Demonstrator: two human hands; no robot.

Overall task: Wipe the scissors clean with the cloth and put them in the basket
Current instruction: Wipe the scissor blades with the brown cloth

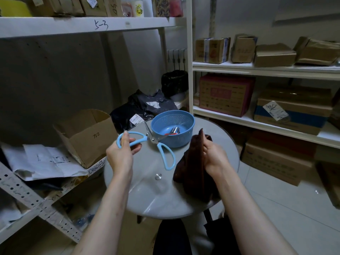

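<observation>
Blue-handled scissors (160, 146) are spread wide open above the round grey table (147, 196). My left hand (122, 153) grips one handle loop at the left; the other loop hangs toward the table's middle. One blade points up beside the blue basket (185, 138), the other reaches toward its front wall. My right hand (214, 157) holds a dark brown cloth (191, 166), which drapes down onto the table's right side. Inside the basket lies another small metal tool with red on it (173, 131).
An open cardboard box (86, 137) sits on the low shelf at the left, with papers beside it. Dark plastic bags (145, 105) lie behind the table. White shelves with cardboard boxes (226, 94) stand to the right. My knee is under the table's near edge.
</observation>
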